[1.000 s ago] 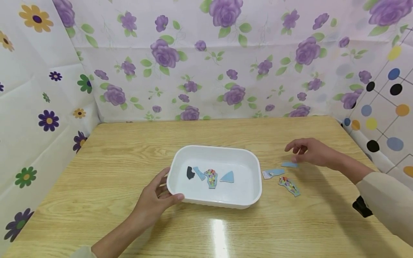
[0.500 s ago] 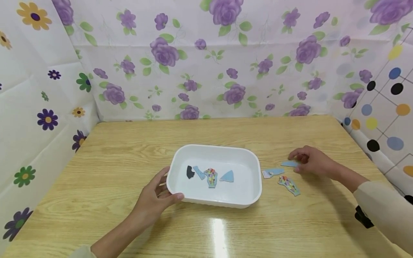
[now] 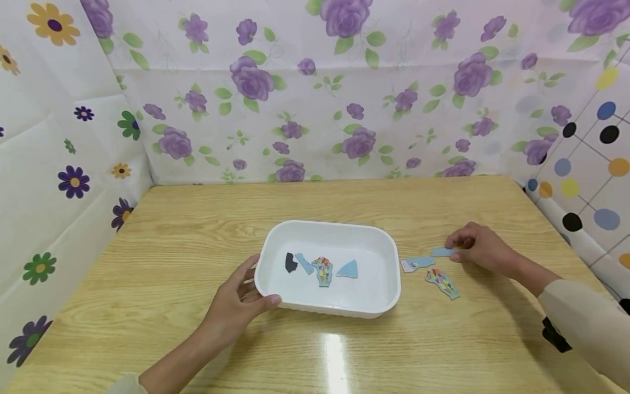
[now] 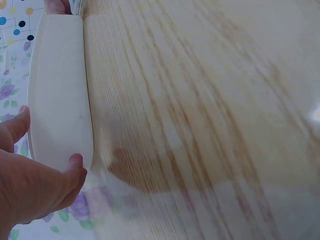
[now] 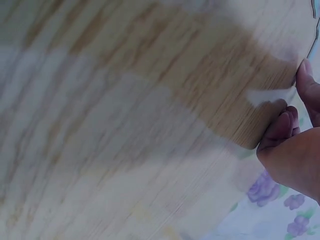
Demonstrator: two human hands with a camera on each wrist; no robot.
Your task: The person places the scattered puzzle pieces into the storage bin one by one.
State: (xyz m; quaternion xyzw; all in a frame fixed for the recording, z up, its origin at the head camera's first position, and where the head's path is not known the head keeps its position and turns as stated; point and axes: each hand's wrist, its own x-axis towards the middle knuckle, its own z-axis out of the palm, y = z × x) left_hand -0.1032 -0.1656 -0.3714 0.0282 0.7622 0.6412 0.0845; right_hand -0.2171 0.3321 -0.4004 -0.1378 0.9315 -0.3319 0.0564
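Blue strip [image 3: 442,252] now in the lowered right hand's [image 3: 479,250] pinch, white tray [image 3: 376,282] still in the left hand's [image 3: 233,301] grip.

No readable text, label, brand or number shows in any view.
On the white tray [image 3: 374,293], a tiny dark mark on its side in the left wrist view is too small to make out; on the blue piece [image 3: 418,265] and the multicoloured piece [image 3: 442,284], both around three o'clock from the tray, the fine printed detail cannot be read as lettering.
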